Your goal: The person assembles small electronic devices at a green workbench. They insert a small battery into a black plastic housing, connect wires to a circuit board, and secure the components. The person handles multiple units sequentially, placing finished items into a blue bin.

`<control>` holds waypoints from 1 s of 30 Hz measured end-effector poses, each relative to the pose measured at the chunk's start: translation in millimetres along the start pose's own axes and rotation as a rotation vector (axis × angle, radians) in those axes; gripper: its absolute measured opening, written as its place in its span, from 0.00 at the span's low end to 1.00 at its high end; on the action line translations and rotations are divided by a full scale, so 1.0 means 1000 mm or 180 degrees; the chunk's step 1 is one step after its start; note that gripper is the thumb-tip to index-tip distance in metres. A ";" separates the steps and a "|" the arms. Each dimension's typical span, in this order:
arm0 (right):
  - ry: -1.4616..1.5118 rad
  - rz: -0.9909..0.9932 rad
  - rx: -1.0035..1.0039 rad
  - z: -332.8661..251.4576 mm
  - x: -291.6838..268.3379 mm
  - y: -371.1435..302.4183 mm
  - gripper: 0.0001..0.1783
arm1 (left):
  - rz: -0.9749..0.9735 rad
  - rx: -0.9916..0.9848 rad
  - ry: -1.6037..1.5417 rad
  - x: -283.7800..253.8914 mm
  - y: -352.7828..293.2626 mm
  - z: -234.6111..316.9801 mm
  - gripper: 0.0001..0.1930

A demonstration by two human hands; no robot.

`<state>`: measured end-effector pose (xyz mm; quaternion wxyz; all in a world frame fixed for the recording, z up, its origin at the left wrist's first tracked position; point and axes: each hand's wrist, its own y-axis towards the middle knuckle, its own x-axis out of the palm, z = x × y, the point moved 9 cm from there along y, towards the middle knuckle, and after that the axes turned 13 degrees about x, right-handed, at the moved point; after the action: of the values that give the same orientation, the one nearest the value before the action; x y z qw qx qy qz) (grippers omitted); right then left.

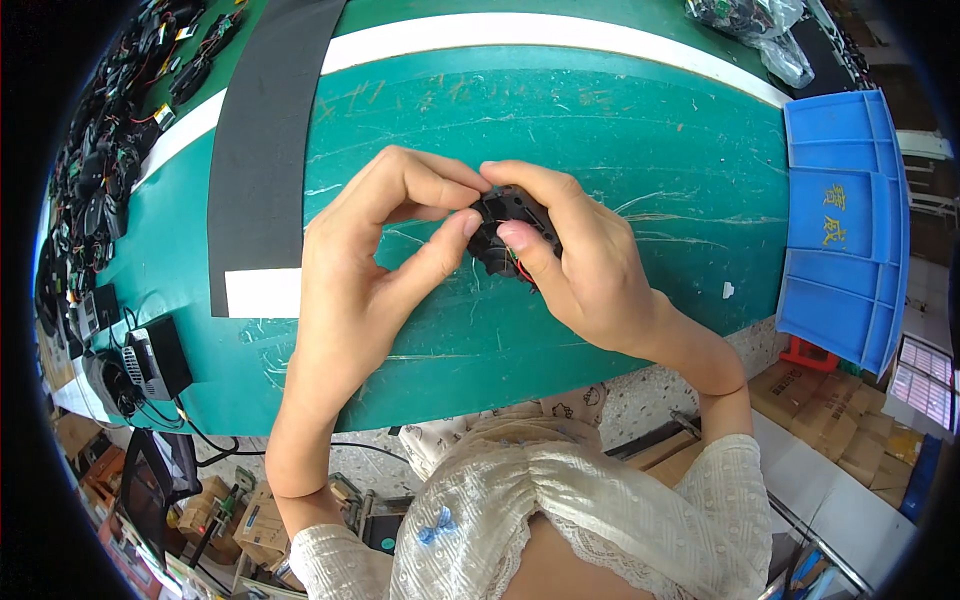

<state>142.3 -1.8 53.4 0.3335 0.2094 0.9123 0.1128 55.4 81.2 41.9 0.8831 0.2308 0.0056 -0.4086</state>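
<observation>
Above the middle of the green table, my right hand [590, 255] grips a small black plastic housing [513, 212] with red wires and a bit of green showing at its lower side. The thumb presses on its face while the fingers curl behind it. My left hand [375, 245] meets it from the other side, thumb and fingertips pinched together at the housing's left edge. Whether those fingertips hold a tiny part as well as the edge, I cannot make out.
A black mat strip [262, 150] with a white end runs along the green table [420, 380]. At left lie many black wired parts [95, 190] and a black box-shaped device [157, 358]. A blue plastic bin [840, 230] stands at right, near a small white scrap [728, 290]. Clear bags [775, 40] lie far right.
</observation>
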 end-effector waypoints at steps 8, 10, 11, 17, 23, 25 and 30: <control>0.0072 -0.0141 -0.0171 -0.002 0.002 -0.002 0.23 | -0.0301 -0.0066 -0.0128 0.002 0.002 0.001 0.05; 0.0033 -0.0161 -0.0264 -0.004 0.003 -0.002 0.24 | -0.0331 -0.0109 -0.0192 0.002 0.001 -0.001 0.05; 0.0001 -0.0175 -0.0308 -0.006 0.003 -0.002 0.24 | -0.0301 -0.0171 -0.0303 0.002 0.001 -0.002 0.05; 0.0036 -0.0163 -0.0421 -0.009 0.002 -0.001 0.24 | -0.0242 -0.0429 -0.0755 0.005 -0.002 -0.008 0.07; 0.0298 -0.0401 -0.0014 0.005 0.005 0.002 0.22 | -0.0134 -0.0581 -0.0586 0.005 -0.003 -0.011 0.11; 0.0476 -0.0406 0.0130 0.008 0.004 0.003 0.21 | -0.0200 -0.0517 -0.0333 0.003 -0.001 -0.008 0.11; 0.1026 -0.0277 0.0226 0.014 0.001 -0.001 0.22 | -0.0119 -0.0057 -0.0054 0.001 0.001 0.003 0.11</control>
<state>149.7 -1.5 41.9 0.1798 0.1606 0.9655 0.0980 56.3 79.3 44.3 0.8773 0.2192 0.0061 -0.4268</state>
